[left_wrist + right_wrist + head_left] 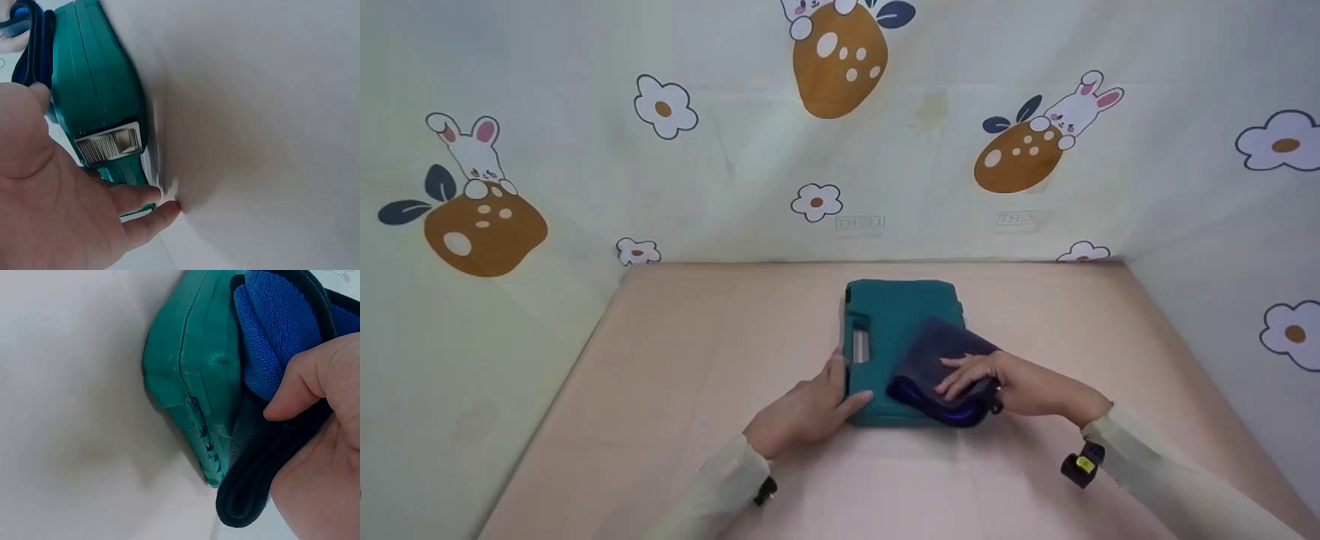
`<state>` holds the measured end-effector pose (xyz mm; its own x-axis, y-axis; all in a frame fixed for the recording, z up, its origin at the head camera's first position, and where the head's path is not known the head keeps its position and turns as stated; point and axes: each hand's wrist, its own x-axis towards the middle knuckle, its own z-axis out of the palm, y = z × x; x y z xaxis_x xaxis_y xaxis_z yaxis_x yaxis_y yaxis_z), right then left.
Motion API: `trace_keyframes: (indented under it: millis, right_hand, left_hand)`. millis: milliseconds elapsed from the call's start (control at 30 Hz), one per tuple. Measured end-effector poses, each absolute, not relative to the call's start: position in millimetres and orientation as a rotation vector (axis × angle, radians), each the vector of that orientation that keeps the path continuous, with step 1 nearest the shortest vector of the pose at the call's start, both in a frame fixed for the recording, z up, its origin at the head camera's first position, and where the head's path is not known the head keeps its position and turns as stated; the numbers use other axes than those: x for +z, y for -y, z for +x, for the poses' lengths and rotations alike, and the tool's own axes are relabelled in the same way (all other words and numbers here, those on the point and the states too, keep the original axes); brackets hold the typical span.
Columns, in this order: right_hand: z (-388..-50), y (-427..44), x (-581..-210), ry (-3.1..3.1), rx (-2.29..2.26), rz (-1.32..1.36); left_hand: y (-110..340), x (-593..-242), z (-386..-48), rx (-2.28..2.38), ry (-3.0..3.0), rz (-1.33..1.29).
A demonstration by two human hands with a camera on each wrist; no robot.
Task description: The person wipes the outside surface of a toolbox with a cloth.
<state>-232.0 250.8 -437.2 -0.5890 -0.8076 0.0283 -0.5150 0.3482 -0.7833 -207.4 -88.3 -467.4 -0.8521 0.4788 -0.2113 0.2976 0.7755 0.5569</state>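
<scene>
A green plastic carrying case [896, 304] lies flat on the table, its handle slot and a metal latch [109, 145] on the left side. My left hand [802, 405] holds the case's near left edge, thumb on top and fingers down the side; two fingertips reach the table in the left wrist view. On the right part of the lid is a folded cloth [930, 352], dark grey outside, with fluffy blue pile [284, 318] and black edging. My right hand [1020, 382] grips the cloth, thumb at the fold and fingers spread over its top.
A pale pinkish sheet covers the table [675, 322]. Fabric walls [735, 165] printed with rabbits, fruit and flowers stand at the back and on both sides. Black straps with small devices [1084, 465] sit at the wrists.
</scene>
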Motion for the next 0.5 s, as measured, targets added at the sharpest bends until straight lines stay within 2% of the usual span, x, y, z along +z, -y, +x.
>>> trace_keyframes:
  millis: [300, 500]
  right_hand:
    - [-216, -249, -439, -2.378, -1.032, -1.19]
    - [-198, -241, -443, -2.606, -0.771, -1.236]
  left_hand:
    - [94, -462, -219, 0.762, -2.625, 0.672]
    - [94, -466, -219, 0.795, -2.63, 0.68]
